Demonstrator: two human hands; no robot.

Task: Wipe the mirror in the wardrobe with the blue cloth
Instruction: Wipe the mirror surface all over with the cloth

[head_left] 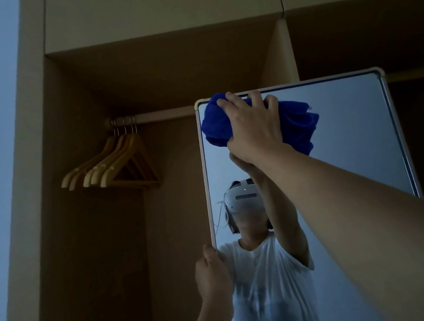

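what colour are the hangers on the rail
Light, yellowish wood with metal hooks; the hangers show in the head view.

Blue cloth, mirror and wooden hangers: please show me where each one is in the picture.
blue cloth (300, 125): head view, on the bunched folds right of the hand.
mirror (352, 143): head view, on bare glass at the right side.
wooden hangers (122, 160): head view, on the shoulder bars of the bunch.
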